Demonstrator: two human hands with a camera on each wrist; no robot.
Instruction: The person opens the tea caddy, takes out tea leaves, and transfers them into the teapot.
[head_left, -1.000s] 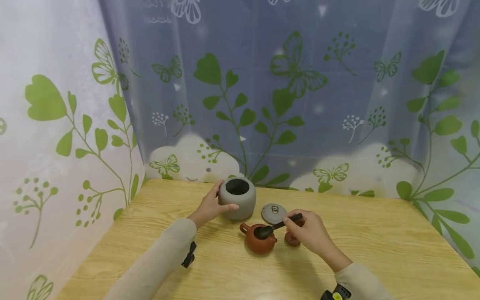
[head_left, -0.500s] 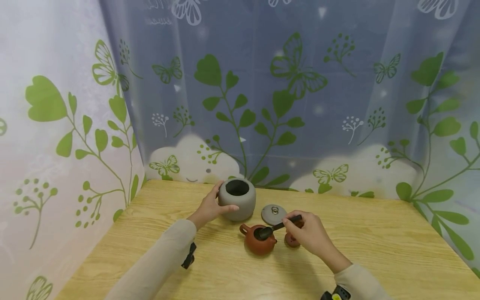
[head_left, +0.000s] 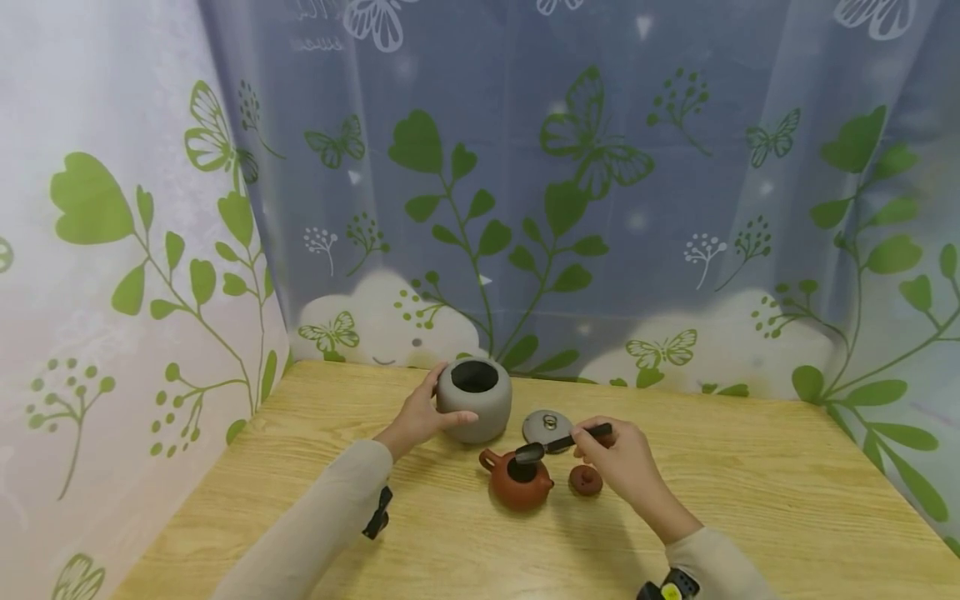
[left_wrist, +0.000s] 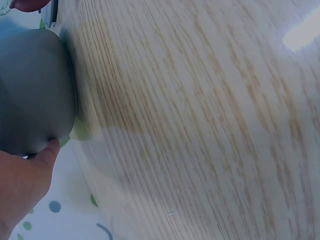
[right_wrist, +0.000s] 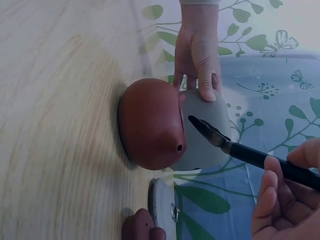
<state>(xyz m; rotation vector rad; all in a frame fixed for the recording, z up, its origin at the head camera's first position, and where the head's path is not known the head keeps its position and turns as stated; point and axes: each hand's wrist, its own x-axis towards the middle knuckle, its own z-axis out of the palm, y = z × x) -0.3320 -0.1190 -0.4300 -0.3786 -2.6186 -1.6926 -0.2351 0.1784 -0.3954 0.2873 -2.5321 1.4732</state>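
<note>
With fingers and thumb round its side, my left hand (head_left: pixel 422 417) grips the grey jar (head_left: pixel 487 417), whose mouth is uncovered. My right hand (head_left: pixel 626 467) pinches the dark handle of a small scoop (head_left: pixel 530 452), also visible as a scoop (right_wrist: pixel 207 131) in the right wrist view. The scoop's head is just over the open mouth of the reddish-brown teapot (head_left: pixel 519 493). In the left wrist view the left hand (left_wrist: pixel 27 182) touches the jar (left_wrist: pixel 37 90). The right hand (right_wrist: pixel 290 192) shows at the lower right of its own wrist view.
A grey lid (head_left: pixel 542 427) with a ring lies right of the jar. The small reddish-brown teapot lid (head_left: pixel 585 481) lies right of the teapot. The wooden table (head_left: pixel 750 483) meets a patterned curtain (head_left: pixel 510 208) at its back.
The scoop has risen from inside the teapot's mouth to just above it, and my right hand has shifted slightly up and right. The left hand and jar have stayed put.
</note>
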